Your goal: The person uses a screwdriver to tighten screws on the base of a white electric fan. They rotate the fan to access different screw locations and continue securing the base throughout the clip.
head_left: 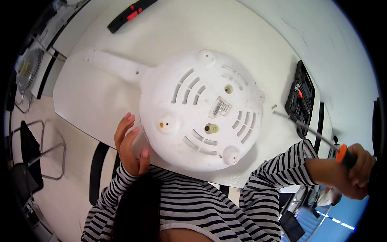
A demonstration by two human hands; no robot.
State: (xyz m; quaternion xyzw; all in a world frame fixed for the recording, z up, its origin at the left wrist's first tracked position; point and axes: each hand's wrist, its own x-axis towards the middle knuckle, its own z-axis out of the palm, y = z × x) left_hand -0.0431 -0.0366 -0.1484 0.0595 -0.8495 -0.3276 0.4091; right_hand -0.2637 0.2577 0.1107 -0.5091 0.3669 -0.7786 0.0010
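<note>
Currently we are mid-unscrewing on the upturned white appliance base (pixel 201 111) at the desk's (pixel 258 36) near edge. Our left hand (pixel 130 145) rests loosely open beside it, holding nothing; our right hand (pixel 356 171) is fisted on an orange-handled screwdriver (pixel 310 131), raised clear. Next: seat the tip in a screw recess. A black bit case (pixel 300 97) sits open at the right edge, contents unclear.

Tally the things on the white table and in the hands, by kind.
White appliance base, upside down: 1
Screwdriver, in the right hand: 1
Black bit case: 1
Black and red tool: 1
Total: 4
</note>
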